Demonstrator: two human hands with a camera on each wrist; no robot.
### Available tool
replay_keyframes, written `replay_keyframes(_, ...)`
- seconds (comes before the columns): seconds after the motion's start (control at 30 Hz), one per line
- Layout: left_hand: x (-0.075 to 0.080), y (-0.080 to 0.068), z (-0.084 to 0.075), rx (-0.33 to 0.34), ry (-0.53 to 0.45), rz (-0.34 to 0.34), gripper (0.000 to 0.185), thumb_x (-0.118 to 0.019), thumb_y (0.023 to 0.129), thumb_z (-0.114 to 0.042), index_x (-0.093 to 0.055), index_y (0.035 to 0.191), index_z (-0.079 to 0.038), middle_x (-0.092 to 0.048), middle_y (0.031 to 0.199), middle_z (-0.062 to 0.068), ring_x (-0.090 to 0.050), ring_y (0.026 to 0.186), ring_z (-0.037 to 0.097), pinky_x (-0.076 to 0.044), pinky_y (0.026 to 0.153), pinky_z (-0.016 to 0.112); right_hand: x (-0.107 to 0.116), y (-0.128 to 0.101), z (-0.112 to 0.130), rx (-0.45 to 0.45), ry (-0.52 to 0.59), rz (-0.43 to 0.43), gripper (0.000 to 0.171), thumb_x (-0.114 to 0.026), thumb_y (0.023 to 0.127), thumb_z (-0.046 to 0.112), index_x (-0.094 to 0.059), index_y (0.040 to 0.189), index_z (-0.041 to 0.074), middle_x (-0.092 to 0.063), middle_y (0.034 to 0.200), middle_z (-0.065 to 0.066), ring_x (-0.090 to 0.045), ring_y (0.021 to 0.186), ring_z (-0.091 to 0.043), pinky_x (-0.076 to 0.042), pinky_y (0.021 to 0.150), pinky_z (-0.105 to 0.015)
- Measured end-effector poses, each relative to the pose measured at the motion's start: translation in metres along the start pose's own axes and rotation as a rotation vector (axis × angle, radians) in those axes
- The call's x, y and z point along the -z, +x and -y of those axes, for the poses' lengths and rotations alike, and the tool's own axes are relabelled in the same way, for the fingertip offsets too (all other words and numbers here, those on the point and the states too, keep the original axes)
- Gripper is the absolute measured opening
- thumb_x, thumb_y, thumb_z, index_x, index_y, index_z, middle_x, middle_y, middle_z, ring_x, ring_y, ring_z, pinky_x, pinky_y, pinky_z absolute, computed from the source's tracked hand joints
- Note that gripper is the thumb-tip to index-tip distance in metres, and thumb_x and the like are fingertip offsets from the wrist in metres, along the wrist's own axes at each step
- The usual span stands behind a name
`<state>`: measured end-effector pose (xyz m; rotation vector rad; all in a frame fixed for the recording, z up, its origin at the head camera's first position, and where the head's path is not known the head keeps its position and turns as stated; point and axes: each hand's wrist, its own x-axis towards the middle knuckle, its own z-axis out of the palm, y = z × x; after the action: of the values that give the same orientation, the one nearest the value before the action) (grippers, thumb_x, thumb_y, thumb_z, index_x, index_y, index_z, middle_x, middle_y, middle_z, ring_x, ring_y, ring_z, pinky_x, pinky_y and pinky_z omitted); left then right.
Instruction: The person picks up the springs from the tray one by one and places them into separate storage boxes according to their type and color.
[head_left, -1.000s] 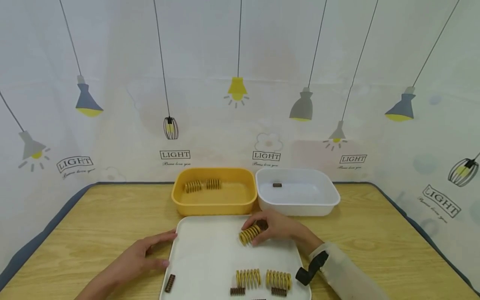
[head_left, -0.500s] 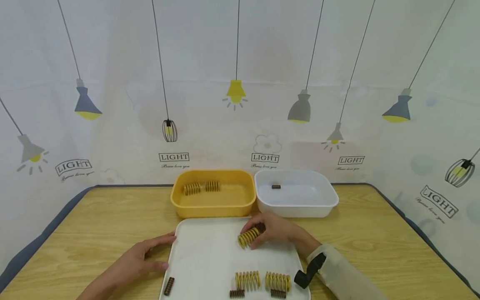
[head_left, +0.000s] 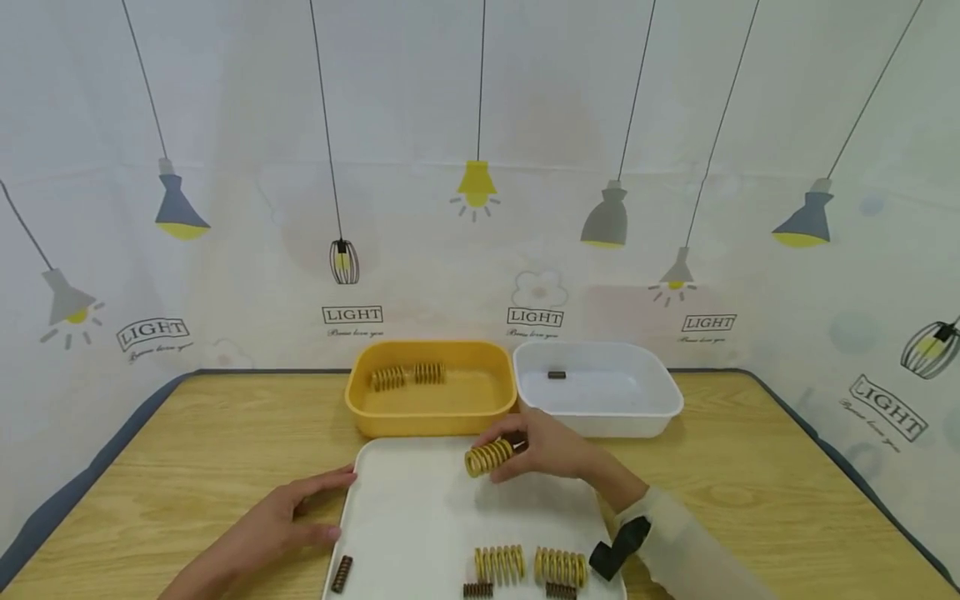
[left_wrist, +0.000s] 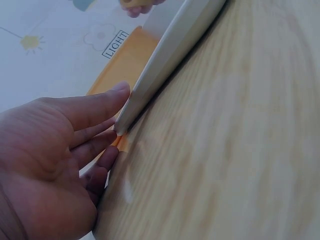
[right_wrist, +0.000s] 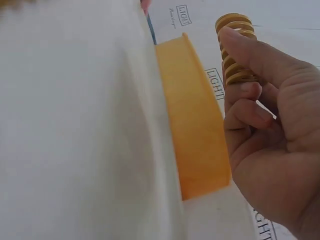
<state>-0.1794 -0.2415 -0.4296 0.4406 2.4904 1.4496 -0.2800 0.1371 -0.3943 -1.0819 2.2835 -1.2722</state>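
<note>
One yellow spring (head_left: pixel 488 457) pinched in your right hand (head_left: pixel 545 447), lifted off tray (head_left: pixel 420 517); left hand (head_left: pixel 288 517), fingers straight, steadies tray edge on bench (head_left: pixel 187 450).

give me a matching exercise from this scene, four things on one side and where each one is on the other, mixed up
Things:
1. small dark spring
2. two yellow springs
3. single yellow spring
4. left hand

Places:
A. held in the right hand
B. in the white bin
C. at the left edge of the white tray
D. in the yellow bin

Pairs: 1-B, 2-D, 3-A, 4-C
</note>
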Motion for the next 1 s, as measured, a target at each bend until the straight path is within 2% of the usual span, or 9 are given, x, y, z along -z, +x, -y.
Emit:
replay_keyframes(0.07,0.0,0.0,-0.001,-0.005,0.007,-0.003,0.06,-0.075,0.08,-0.035,-0.055,0.135,-0.023,-0.042,0.147,-0.001,-0.023,0.139,0.03,-0.017,0.107,0.056,0.007,0.0,0.006,0.013,0.002,-0.026,0.037,-0.083,0.076,0.021,-0.071,0.11,0.023,-0.067,0.101,0.004,-0.056,0.078,-0.014,-0.049,0.066,-0.026)
replay_keyframes(0.23,0.0,-0.002,-0.002,-0.01,0.033,-0.012,0.06,-0.074,0.08,-0.036,-0.055,0.135,-0.024,-0.042,0.147,-0.003,-0.024,0.138,0.029,-0.022,0.108,0.041,0.02,0.006,0.016,0.014,-0.02,-0.092,0.037,-0.081,0.078,0.021,-0.07,0.113,0.02,-0.067,0.101,0.002,-0.059,0.08,-0.018,-0.052,0.067,-0.03)
replay_keyframes(0.3,0.0,-0.001,-0.002,-0.009,0.03,-0.01,0.06,-0.074,0.08,-0.036,-0.055,0.135,-0.024,-0.042,0.147,-0.002,-0.023,0.138,0.029,-0.021,0.109,0.042,0.023,0.01,0.018,-0.014,-0.043,-0.119,0.036,-0.08,0.079,0.022,-0.07,0.113,0.023,-0.068,0.101,0.003,-0.059,0.081,-0.018,-0.052,0.068,-0.03)
replay_keyframes(0.37,0.0,-0.001,-0.002,-0.005,0.018,-0.006,0.059,-0.074,0.081,-0.036,-0.055,0.135,-0.023,-0.041,0.148,-0.001,-0.023,0.138,0.029,-0.019,0.109,0.049,0.024,0.015,0.019,-0.047,-0.047,-0.141,0.035,-0.08,0.079,0.024,-0.07,0.112,0.025,-0.068,0.101,0.004,-0.059,0.082,-0.018,-0.052,0.069,-0.03)
replay_keyframes(0.47,-0.001,0.0,-0.001,0.011,-0.012,0.001,0.06,-0.075,0.08,-0.035,-0.055,0.135,-0.023,-0.041,0.148,-0.001,-0.021,0.139,0.029,-0.017,0.108,0.054,0.025,0.024,0.019,-0.086,-0.031,-0.164,0.034,-0.081,0.078,0.023,-0.071,0.111,0.025,-0.067,0.103,0.003,-0.059,0.085,-0.019,-0.051,0.071,-0.03)
replay_keyframes(0.67,-0.002,0.0,-0.001,0.041,-0.074,0.011,0.061,-0.076,0.08,-0.033,-0.055,0.136,-0.02,-0.04,0.148,0.0,-0.018,0.139,0.031,-0.014,0.107,0.06,0.026,0.043,0.013,-0.105,-0.038,-0.201,0.037,-0.081,0.078,0.025,-0.07,0.114,0.022,-0.065,0.108,0.001,-0.056,0.087,-0.02,-0.049,0.074,-0.032)
replay_keyframes(0.8,-0.001,-0.001,-0.002,0.043,-0.067,0.002,0.06,-0.075,0.08,-0.033,-0.055,0.135,-0.021,-0.041,0.148,0.0,-0.019,0.14,0.03,-0.015,0.108,0.058,0.027,0.057,0.013,-0.113,-0.067,-0.221,0.038,-0.08,0.079,0.024,-0.07,0.115,0.018,-0.065,0.11,0.0,-0.056,0.085,-0.019,-0.048,0.071,-0.031)
replay_keyframes(1.0,-0.001,-0.001,-0.004,0.034,-0.055,0.003,0.059,-0.075,0.081,-0.034,-0.056,0.135,-0.019,-0.041,0.148,0.002,-0.02,0.14,0.032,-0.014,0.108,0.059,0.025,0.073,0.013,-0.135,-0.048,-0.209,0.039,-0.078,0.082,0.017,-0.067,0.119,0.012,-0.063,0.114,-0.006,-0.054,0.082,-0.021,-0.045,0.064,-0.03)
